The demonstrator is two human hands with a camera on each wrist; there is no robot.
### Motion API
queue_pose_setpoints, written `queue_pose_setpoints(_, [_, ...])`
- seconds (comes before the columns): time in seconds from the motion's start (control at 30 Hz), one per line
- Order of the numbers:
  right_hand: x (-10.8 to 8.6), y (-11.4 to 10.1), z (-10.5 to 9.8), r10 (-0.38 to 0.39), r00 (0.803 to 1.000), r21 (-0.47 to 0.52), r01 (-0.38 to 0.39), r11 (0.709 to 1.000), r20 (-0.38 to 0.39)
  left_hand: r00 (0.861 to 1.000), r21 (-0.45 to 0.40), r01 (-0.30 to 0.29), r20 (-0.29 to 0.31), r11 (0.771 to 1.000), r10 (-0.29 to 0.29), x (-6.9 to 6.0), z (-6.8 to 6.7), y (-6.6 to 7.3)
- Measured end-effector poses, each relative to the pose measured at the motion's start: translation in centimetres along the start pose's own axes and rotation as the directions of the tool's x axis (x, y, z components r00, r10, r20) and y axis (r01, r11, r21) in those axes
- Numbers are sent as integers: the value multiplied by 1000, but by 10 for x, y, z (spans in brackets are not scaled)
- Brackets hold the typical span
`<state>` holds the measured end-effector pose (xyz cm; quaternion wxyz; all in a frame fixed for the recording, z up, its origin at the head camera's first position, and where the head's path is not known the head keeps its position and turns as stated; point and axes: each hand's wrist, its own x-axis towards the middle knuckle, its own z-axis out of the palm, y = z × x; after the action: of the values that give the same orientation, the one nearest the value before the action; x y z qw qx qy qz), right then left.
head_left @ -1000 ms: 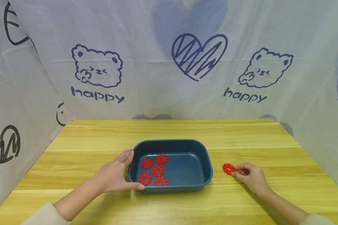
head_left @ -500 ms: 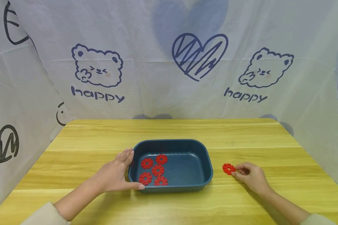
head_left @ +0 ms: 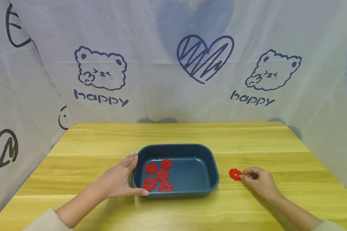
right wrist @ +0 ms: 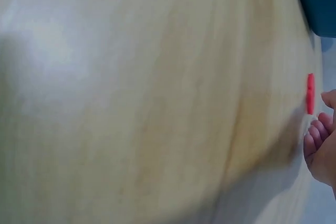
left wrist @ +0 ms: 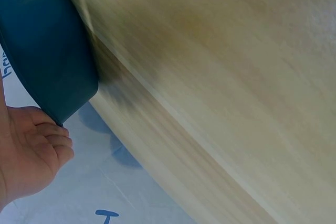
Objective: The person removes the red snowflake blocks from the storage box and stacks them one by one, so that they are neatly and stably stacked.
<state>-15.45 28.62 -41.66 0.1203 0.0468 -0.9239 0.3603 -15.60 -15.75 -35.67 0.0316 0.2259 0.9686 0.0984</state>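
Note:
A dark blue plastic box (head_left: 191, 193) rests on the table. My left hand (head_left: 117, 181) grips its left end, thumb along the front rim and fingers at the left side; in the left wrist view the left hand (left wrist: 34, 148) has its fingertips at the box's rim. Several red notched building discs, such as the red building disc (head_left: 151, 168), lie in the box's left half. To the right of the box, my right hand (head_left: 260, 183) pinches another red building disc (head_left: 232, 173) by its right edge, low over the table. The right wrist view shows that disc edge-on.
The wooden table (head_left: 173, 213) spreads around the box on every side. A white cloth (head_left: 162, 93) with drawn bears and hearts hangs behind it and along both sides.
Hardly anything differs: both hands, the box and the discs keep their places. The whole head view has shifted very slightly.

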Motion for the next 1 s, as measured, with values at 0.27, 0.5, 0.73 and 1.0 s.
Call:
queue_pose_setpoints(0.27, [13,-22,-12,-121,986,6,122,992,-119,1000,-3,-4,-1,1000,4,1,-2,1])
queue_pose_setpoints(0.5, [23,-49,-20,-86,991,45,91,995,-105,1000,2,-9,5,1000,9,1,-5,1])
queue_pose_setpoints(0.73, [32,-70,-18,-44,996,119,53,991,-80,1000,1,-2,16,1000,2,1,-6,1])
queue_pose_setpoints(1.0, [39,-91,-4,1,1000,235,1,972,-8,1000,11,-6,14,1000,6,0,-7,1])
